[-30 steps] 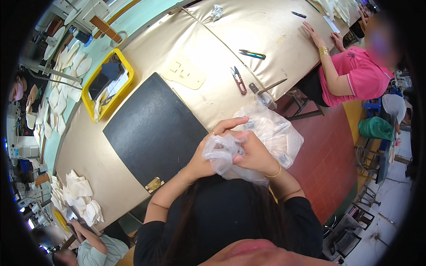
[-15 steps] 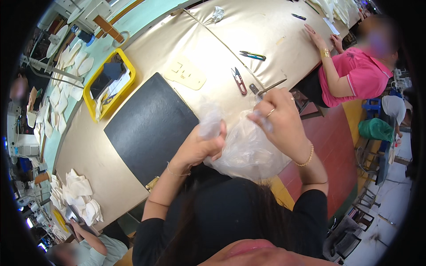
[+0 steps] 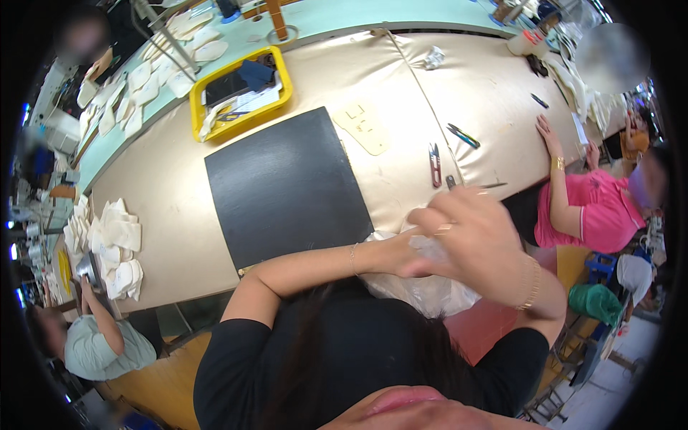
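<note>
Both my hands are on a clear plastic bag held in front of my chest at the near edge of the beige table. My left hand grips the bag's top from the left. My right hand closes over it from above, a ring on one finger and a gold bracelet at the wrist. Most of the bag is hidden under my right hand and bulges out below it. What the bag holds cannot be made out. A black mat lies on the table just beyond my hands.
A yellow tray with papers stands behind the mat. Thread snips, a cardboard template and pens lie to the right. A person in pink sits at right. White cut pieces are stacked at left near another seated person.
My head has turned, so the table fills more of the view. The bag has sunk lower and nearer my chest, and my right hand now covers it from above.
</note>
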`<state>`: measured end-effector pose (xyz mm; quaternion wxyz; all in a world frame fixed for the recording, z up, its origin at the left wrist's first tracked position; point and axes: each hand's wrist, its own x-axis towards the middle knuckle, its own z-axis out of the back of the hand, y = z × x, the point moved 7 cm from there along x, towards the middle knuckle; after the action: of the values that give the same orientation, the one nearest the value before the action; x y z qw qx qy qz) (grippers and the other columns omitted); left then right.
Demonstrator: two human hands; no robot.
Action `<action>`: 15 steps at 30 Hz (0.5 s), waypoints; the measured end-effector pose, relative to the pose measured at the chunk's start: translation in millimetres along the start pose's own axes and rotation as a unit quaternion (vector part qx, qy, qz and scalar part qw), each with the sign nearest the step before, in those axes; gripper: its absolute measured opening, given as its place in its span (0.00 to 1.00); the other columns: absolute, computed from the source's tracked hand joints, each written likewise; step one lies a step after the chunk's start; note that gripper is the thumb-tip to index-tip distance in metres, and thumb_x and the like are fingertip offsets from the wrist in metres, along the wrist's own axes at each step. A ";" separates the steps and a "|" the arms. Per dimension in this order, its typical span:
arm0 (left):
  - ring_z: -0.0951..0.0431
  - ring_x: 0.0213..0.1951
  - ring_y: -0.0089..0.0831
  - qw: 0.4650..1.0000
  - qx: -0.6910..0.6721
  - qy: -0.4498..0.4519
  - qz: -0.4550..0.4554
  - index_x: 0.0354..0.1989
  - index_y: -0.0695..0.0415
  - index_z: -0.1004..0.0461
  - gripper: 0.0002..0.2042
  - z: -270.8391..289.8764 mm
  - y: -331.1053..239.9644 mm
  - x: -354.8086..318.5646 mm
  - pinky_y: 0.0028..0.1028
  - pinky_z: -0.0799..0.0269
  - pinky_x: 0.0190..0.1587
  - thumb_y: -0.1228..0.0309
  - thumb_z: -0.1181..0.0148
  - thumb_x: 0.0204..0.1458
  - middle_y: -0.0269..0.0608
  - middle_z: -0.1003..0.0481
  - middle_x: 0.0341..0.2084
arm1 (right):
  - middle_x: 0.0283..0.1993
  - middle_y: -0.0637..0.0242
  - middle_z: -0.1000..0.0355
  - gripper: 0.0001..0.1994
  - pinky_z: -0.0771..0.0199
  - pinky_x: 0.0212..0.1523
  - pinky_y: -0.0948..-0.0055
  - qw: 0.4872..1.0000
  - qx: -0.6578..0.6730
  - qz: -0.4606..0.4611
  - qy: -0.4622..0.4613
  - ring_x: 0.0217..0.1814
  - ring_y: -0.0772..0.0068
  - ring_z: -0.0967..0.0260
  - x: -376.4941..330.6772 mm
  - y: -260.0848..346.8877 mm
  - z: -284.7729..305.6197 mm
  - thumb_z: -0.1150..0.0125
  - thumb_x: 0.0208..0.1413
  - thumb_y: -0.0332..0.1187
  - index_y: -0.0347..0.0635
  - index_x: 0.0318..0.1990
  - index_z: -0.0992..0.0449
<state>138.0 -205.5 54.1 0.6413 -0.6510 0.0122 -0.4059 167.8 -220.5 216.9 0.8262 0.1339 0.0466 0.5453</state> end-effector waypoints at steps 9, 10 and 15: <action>0.24 0.18 0.30 0.916 -0.168 0.171 0.321 0.43 0.62 0.22 0.21 24.8 -18.6 29.8 0.31 0.24 0.34 0.53 0.46 0.65 0.42 0.26 0.19 | 0.28 0.61 0.30 0.12 0.27 0.30 0.70 0.959 0.185 -0.214 -0.038 0.28 0.66 0.27 -70.9 -48.1 -7.7 0.30 0.44 0.20 0.37 0.39 0.20; 0.25 0.17 0.29 0.907 -0.190 0.160 0.340 0.43 0.62 0.22 0.22 26.5 -19.0 28.6 0.30 0.24 0.33 0.51 0.47 0.65 0.41 0.26 0.20 | 0.28 0.62 0.30 0.11 0.28 0.28 0.71 0.945 0.206 -0.250 -0.043 0.28 0.67 0.27 -77.0 -53.2 -10.6 0.31 0.44 0.18 0.36 0.37 0.20; 0.22 0.21 0.27 0.842 -0.395 0.078 0.360 0.49 0.63 0.23 0.27 30.5 -13.2 22.0 0.25 0.25 0.25 0.47 0.50 0.65 0.42 0.21 0.32 | 0.29 0.65 0.26 0.14 0.27 0.27 0.72 0.941 0.234 -0.196 -0.145 0.27 0.70 0.27 -72.9 -36.1 -7.1 0.33 0.42 0.14 0.39 0.37 0.18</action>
<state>162.7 -189.8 81.1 0.4278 -0.7654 0.4546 -0.1566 169.1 -299.2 195.2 0.8597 0.3898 0.0780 0.3208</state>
